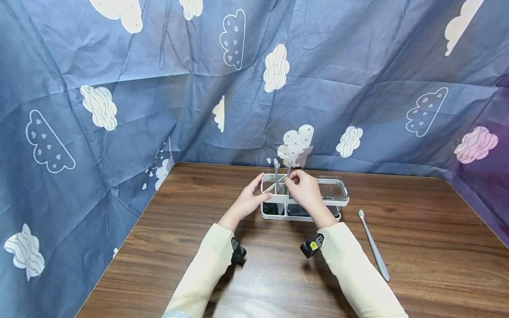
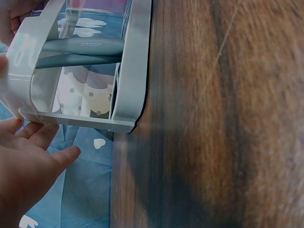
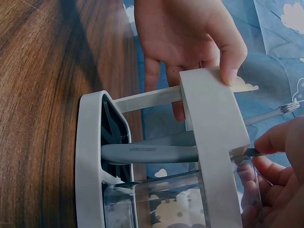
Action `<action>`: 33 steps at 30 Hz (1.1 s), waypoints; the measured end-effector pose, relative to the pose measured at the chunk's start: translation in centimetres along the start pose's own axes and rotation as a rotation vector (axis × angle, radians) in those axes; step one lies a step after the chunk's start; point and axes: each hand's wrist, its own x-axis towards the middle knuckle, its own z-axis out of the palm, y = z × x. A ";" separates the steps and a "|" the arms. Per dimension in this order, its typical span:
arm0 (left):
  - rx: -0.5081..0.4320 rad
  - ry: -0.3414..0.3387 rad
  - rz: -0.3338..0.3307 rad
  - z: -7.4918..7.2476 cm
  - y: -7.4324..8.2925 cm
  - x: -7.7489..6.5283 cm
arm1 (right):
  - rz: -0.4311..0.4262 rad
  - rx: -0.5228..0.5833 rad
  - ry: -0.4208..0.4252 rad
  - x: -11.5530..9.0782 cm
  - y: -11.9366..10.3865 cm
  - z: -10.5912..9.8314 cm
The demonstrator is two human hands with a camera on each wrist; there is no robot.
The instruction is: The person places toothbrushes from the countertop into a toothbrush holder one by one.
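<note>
Right hand (image 1: 305,191): grip pinched together on a grey toothbrush (image 3: 147,154) standing in the white holder (image 3: 218,109). Left hand (image 1: 245,204): grip closed about the holder's end. Second toothbrush (image 1: 277,176) upright beside it; third toothbrush (image 1: 374,247) — flat on the tabletop (image 1: 171,247), right of the holder.

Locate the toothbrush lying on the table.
In the head view, the toothbrush lies on the right part of the wooden table, just right of the right sleeve and the white holder.
</note>
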 end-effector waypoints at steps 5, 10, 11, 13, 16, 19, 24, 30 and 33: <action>-0.005 0.028 0.002 0.2 -0.9 0.4 | 0.001 -0.008 -0.021 0.0 0.0 -0.2; 0.010 0.042 -0.005 0.3 -0.7 0.2 | -0.014 0.003 -0.022 -0.2 0.2 -1.4; 0.013 0.044 -0.007 0.3 -0.6 0.2 | -0.021 0.004 -0.014 -0.2 0.3 -1.8; 0.016 0.047 -0.009 0.3 -0.5 0.1 | -0.037 0.003 0.009 -0.3 0.6 -2.8; 0.019 0.047 -0.015 0.4 -0.5 0.1 | -0.059 -0.018 0.041 -0.6 1.3 -4.4; 0.027 0.040 -0.015 0.3 -0.5 0.1 | -0.076 -0.044 0.057 -1.2 2.2 -6.2; 0.025 0.030 -0.017 0.3 -0.5 0.1 | -0.102 -0.094 0.086 -3.0 3.8 -8.9; 0.036 0.007 -0.021 0.1 1.6 -1.0 | -0.069 -0.159 0.117 -4.7 6.4 -11.8; 0.043 -0.001 -0.025 0.0 3.3 -1.8 | -0.058 -0.192 0.117 -5.5 7.8 -12.9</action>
